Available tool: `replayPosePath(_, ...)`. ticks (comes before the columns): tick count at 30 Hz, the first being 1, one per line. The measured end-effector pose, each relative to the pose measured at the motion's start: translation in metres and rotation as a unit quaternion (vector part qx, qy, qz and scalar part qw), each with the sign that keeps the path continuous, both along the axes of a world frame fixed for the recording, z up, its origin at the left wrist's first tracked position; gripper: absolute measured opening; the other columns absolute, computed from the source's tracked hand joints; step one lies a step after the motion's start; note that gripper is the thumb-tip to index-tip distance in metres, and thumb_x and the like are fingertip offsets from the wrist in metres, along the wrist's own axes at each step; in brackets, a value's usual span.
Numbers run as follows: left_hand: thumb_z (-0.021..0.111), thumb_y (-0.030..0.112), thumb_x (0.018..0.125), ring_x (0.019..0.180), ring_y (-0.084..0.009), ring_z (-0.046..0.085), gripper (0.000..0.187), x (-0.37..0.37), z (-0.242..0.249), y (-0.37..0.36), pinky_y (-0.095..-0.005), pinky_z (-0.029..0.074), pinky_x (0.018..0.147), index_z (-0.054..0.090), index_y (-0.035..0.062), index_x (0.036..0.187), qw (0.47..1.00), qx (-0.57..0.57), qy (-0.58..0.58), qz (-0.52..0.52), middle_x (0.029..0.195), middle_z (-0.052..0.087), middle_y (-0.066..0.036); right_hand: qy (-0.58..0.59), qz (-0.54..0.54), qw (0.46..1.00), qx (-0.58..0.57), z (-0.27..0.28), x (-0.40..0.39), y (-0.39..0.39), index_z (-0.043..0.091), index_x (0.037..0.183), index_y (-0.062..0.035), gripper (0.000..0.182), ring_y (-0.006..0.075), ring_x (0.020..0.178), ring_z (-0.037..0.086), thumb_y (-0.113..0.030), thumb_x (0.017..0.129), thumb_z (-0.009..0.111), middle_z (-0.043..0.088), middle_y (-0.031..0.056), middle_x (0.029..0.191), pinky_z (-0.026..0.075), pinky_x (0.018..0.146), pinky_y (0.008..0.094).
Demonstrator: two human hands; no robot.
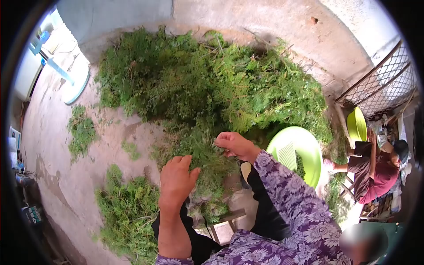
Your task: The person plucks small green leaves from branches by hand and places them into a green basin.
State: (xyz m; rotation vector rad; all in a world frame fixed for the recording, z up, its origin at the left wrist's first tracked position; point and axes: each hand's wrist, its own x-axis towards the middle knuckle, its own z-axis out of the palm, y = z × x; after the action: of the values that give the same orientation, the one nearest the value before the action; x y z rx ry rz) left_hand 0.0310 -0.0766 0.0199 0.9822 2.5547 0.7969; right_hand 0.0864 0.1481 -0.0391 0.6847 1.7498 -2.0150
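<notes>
My left hand [178, 180] is raised at the centre, back toward me, its thumb and bent fingers close together at the edge of a feathery evergreen sprig [199, 143]. The exact grip point is hard to see. Across the sprig, my right hand [237, 146] is closed in a pinch, with a small grey-green bit at its fingertips that is too small to name. Beneath both hands lie more loose green sprigs. To the right of my right hand, a light-green plastic basin [311, 152] with a slotted part stands tilted, with dark green bits inside.
A large heap of evergreen branches [176, 79] lies against the wall. Smaller piles [128, 207] are on the floor at left. A pale stand base [76, 86] is at upper left. On the right sit another person [380, 176], a yellow-green basin [356, 126] and a wire-mesh panel [384, 84].
</notes>
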Motion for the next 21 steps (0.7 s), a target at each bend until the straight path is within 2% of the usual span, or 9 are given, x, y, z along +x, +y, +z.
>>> replayPosePath(2, 0.064, 0.018, 0.071, 0.083, -0.0310, 0.055, 0.038, -0.001, 0.001, 0.004, -0.0375, 0.044, 0.070, 0.056, 0.0011, 0.105, 1.000, 0.025, -0.002, 0.006, 0.091, 0.057, -0.014, 0.053, -0.091, 0.990, -0.090, 0.016, 0.003, -0.002, 0.050, 0.079, -0.0122, 0.019, 0.0034, 0.065, 0.047, -0.030, 0.085, 0.054, 0.049, -0.0059, 0.075, 0.040, 0.056, 0.0207)
replayPosePath(4, 0.064, 0.017, 0.075, 0.088, -0.0237, 0.056, 0.040, -0.002, 0.001, 0.007, -0.0326, 0.045, 0.073, 0.054, 0.0014, 0.110, 0.984, 0.150, -0.096, 0.025, 0.099, 0.058, -0.012, 0.085, -0.095, 0.982, -0.139, 0.038, 0.007, -0.008, 0.050, 0.079, -0.0124, 0.019, 0.0033, 0.066, 0.047, -0.030, 0.086, 0.053, 0.049, -0.0062, 0.076, 0.040, 0.056, 0.0202)
replayPosePath(5, 0.064, 0.017, 0.075, 0.088, -0.0237, 0.056, 0.040, -0.003, 0.000, 0.010, -0.0326, 0.045, 0.073, 0.054, 0.0014, 0.110, 0.985, 0.147, -0.091, 0.027, 0.099, 0.058, -0.012, 0.109, -0.104, 0.970, -0.191, 0.042, 0.009, -0.011, 0.049, 0.079, -0.0126, 0.019, 0.0032, 0.067, 0.047, -0.030, 0.086, 0.052, 0.049, -0.0064, 0.077, 0.040, 0.056, 0.0197)
replayPosePath(7, 0.064, 0.017, 0.078, 0.093, -0.0176, 0.054, 0.043, 0.000, -0.004, 0.016, -0.0295, 0.045, 0.076, 0.051, 0.0013, 0.116, 0.929, 0.279, -0.235, 0.069, 0.105, 0.057, -0.010, 0.171, -0.116, 0.953, -0.223, 0.034, 0.001, -0.023, 0.049, 0.080, -0.0129, 0.017, 0.0034, 0.066, 0.048, -0.028, 0.086, 0.051, 0.050, -0.0056, 0.075, 0.039, 0.053, 0.0173)
replayPosePath(9, 0.064, 0.018, 0.078, 0.097, -0.0175, 0.053, 0.044, 0.001, -0.005, 0.023, -0.0304, 0.043, 0.080, 0.050, 0.0011, 0.117, 0.921, 0.275, -0.264, 0.077, 0.107, 0.056, -0.010, 0.154, -0.113, 0.941, -0.280, 0.043, 0.001, -0.024, 0.049, 0.080, -0.0124, 0.014, 0.0027, 0.064, 0.048, -0.025, 0.084, 0.053, 0.051, -0.0055, 0.073, 0.037, 0.050, 0.0153)
replayPosePath(14, 0.065, 0.016, 0.077, 0.099, -0.0159, 0.052, 0.046, 0.002, 0.003, 0.047, -0.0285, 0.039, 0.084, 0.048, -0.0003, 0.117, 0.878, 0.306, -0.357, 0.086, 0.108, 0.056, -0.009, 0.196, -0.129, 0.930, -0.283, 0.047, -0.004, -0.012, 0.048, 0.080, -0.0110, 0.011, 0.0020, 0.062, 0.047, -0.014, 0.079, 0.059, 0.050, -0.0054, 0.071, 0.036, 0.050, 0.0156)
replayPosePath(17, 0.066, 0.018, 0.077, 0.090, -0.0111, 0.052, 0.042, -0.002, -0.002, 0.057, -0.0245, 0.041, 0.079, 0.051, -0.0012, 0.112, 0.854, 0.288, -0.431, 0.046, 0.100, 0.058, -0.006, 0.199, -0.103, 0.926, -0.305, 0.052, -0.001, -0.003, 0.049, 0.083, -0.0087, 0.015, 0.0029, 0.066, 0.049, -0.005, 0.075, 0.061, 0.052, -0.0035, 0.076, 0.038, 0.053, 0.0172)
replayPosePath(19, 0.066, 0.021, 0.078, 0.078, -0.0070, 0.050, 0.037, 0.002, -0.009, 0.062, -0.0218, 0.041, 0.071, 0.055, -0.0009, 0.105, 0.820, 0.291, -0.488, 0.074, 0.089, 0.059, -0.002, 0.236, -0.081, 0.950, -0.188, 0.053, 0.002, 0.003, 0.050, 0.089, -0.0063, 0.018, 0.0038, 0.071, 0.050, -0.002, 0.075, 0.059, 0.053, -0.0023, 0.081, 0.041, 0.061, 0.0189)
replayPosePath(21, 0.065, 0.022, 0.079, 0.074, -0.0059, 0.048, 0.034, 0.003, -0.008, 0.066, -0.0209, 0.040, 0.067, 0.056, -0.0006, 0.102, 0.822, 0.281, -0.491, 0.071, 0.086, 0.058, -0.001, 0.243, -0.074, 0.954, -0.162, 0.054, 0.006, 0.010, 0.050, 0.092, -0.0054, 0.020, 0.0044, 0.074, 0.050, -0.001, 0.074, 0.058, 0.053, -0.0019, 0.082, 0.042, 0.065, 0.0199)
